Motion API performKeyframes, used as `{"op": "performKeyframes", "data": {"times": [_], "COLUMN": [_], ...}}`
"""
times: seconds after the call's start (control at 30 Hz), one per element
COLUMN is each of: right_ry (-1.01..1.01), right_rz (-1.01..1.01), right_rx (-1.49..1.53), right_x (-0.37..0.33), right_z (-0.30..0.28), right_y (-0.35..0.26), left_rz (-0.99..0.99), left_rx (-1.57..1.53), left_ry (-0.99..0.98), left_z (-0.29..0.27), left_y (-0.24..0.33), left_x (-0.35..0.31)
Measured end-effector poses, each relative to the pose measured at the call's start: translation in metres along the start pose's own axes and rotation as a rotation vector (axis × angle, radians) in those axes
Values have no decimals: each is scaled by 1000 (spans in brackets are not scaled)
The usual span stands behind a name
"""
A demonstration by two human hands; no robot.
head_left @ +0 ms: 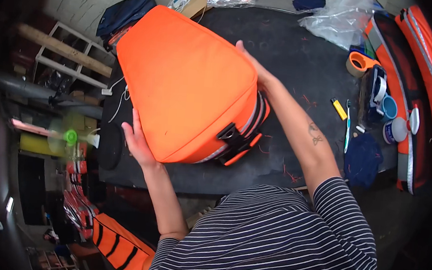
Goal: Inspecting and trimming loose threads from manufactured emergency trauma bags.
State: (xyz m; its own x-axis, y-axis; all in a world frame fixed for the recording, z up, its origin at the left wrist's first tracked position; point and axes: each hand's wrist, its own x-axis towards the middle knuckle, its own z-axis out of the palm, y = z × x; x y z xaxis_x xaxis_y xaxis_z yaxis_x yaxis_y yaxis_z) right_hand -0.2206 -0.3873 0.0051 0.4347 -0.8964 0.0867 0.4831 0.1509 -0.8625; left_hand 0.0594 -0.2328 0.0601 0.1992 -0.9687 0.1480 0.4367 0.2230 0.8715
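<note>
A large bright orange fabric bag is tilted over the dark table between my two hands. It has a smooth flat panel, a reflective grey strip and a black plastic buckle on its near right side. My left hand presses against the bag's near left edge, its fingers lying along the side. At the far right corner, my right hand grips the other side; most of its fingers are hidden behind the bag.
The black table carries thread scraps, a yellow lighter, a toothbrush, a tape roll, a white jar and a dark blue cloth. Orange bags lie at the right; clear plastic sheeting lies at the back.
</note>
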Motion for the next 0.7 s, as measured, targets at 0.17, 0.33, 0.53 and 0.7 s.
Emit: {"op": "performKeyframes", "data": {"times": [0.17,0.33,0.53,0.7], "right_ry": [-10,229,273,182], "right_rz": [53,52,103,-262], "right_rx": [-101,-100,-113,-38], "right_x": [-3,-7,-60,-91], "right_z": [-39,-111,-146,-93], "right_y": [-28,9,70,113], "left_rz": [118,241,336,452], "left_rx": [629,-30,261,202], "left_ry": [214,166,422,230], "left_z": [48,28,48,59], "left_y": [-45,-74,-115,-112], "left_x": [-9,-20,-63,-58]}}
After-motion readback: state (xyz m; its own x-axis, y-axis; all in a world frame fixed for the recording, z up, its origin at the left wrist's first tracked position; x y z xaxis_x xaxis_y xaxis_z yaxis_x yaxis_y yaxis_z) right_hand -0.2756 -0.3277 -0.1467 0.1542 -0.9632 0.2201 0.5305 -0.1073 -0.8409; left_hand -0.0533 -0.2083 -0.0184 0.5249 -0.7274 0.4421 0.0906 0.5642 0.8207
